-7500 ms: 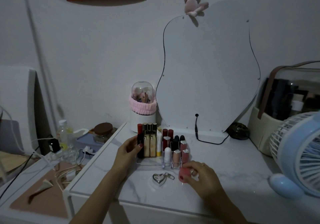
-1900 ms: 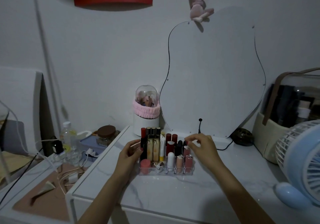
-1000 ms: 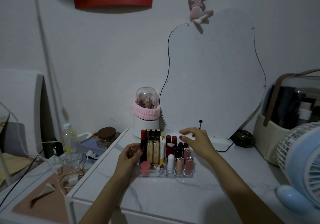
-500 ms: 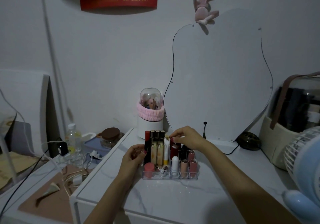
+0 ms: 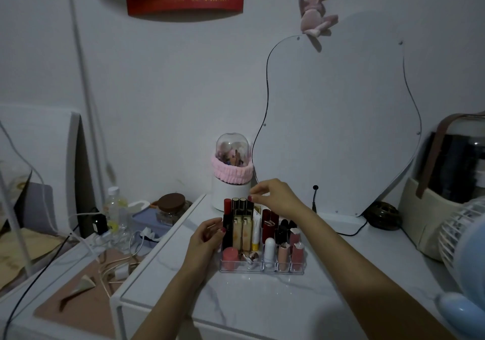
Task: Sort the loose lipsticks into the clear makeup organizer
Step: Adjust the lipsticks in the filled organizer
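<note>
The clear makeup organizer (image 5: 262,270) stands on the white marble-look tabletop, filled with upright lipsticks. A stubby pink lipstick (image 5: 230,257), a silver heart keychain (image 5: 250,257) and a white tube (image 5: 269,249) are in its front row. My left hand (image 5: 204,240) grips the organizer's left side, thumb against a black tube. My right hand (image 5: 275,195) reaches over the back row, fingertips pinched on the top of a dark gold-trimmed lipstick (image 5: 249,204).
A white brush holder (image 5: 232,179) with a clear dome stands just behind the organizer. A wavy mirror (image 5: 336,119) leans on the wall. A blue fan (image 5: 464,247) and a beige case (image 5: 430,224) stand at the right. Cables (image 5: 118,261) and a bottle (image 5: 112,208) lie lower left.
My right hand moved from the organizer's right side leftward across the back row and its fingers pinched together. The pink lipstick and keychain went into the front row. The left hand stayed put.
</note>
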